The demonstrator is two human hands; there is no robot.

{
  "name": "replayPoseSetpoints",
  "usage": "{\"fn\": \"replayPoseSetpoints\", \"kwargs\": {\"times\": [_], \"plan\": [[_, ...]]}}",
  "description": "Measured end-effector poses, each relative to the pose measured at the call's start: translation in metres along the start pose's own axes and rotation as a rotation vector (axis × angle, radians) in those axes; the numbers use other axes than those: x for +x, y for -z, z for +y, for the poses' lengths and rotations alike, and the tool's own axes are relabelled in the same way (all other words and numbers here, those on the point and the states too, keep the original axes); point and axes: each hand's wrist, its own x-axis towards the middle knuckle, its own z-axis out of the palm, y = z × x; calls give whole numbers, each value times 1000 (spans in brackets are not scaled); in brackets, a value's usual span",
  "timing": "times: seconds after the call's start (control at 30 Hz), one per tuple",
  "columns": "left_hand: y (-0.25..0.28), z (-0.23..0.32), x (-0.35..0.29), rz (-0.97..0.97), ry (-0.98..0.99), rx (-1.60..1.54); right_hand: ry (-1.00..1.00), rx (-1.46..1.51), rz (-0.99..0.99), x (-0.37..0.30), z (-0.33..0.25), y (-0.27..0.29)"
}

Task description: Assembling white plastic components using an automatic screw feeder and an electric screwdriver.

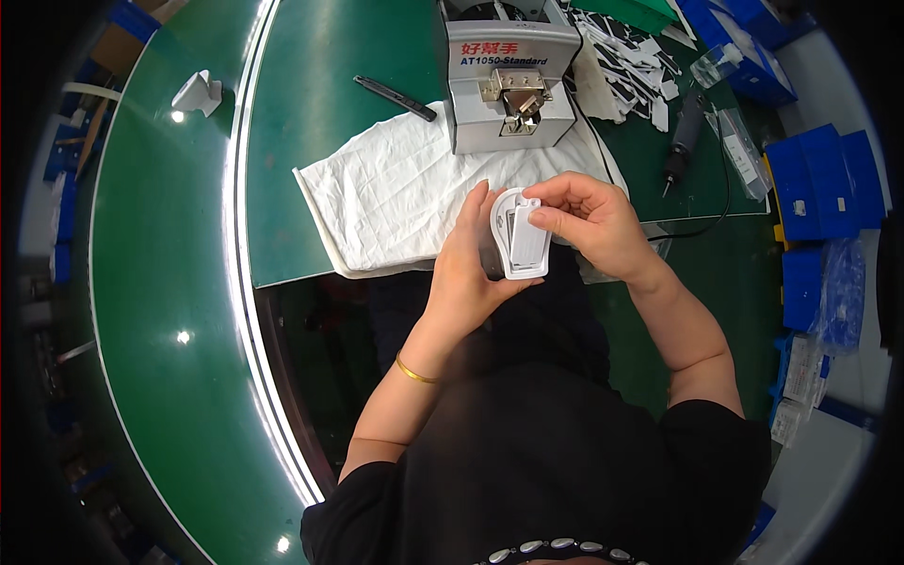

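Near the table's front edge, my left hand (463,270) grips a white plastic housing (503,218) with a rounded top and a squared lower end. Its thumb lies under the lower edge, and its fingers run up the left side. My right hand (603,226) pinches the upper end of a narrow white cover (527,241) between thumb and forefinger. That cover lies slightly tilted over the recess in the housing's face, with a dark gap along its left side. What sits inside the recess is mostly hidden.
A grey machine (471,118) stands beyond my hands on a white cloth (377,188). A black pen-shaped tool (395,98), an electric screwdriver (685,141) and a heap of white and black strips (631,71) lie around it. Left, a green conveyor (160,254) carries a white plastic part (197,93). Blue bins (817,184) line the right.
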Motion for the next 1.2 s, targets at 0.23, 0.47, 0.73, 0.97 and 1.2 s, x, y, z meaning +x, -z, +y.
{"fn": "replayPoseSetpoints", "kwargs": {"times": [0.23, 0.47, 0.73, 0.97, 1.2], "plan": [[0, -1, 1, 1, 15, -23, 34, -90, -13, -2, -1, -1], [-1, -3, 4, 18, -33, 4, 354, -611, 30, 5, 20, 7], [4, 1, -13, -33, -179, 60, -53, -5, -42, -10, 33, -4], [6, 45, -36, -13, -112, -407, -47, 387, -102, -37, 10, -25], [11, 57, -26, -19, 117, -643, 159, 242, -41, -52, 5, -39]]}}
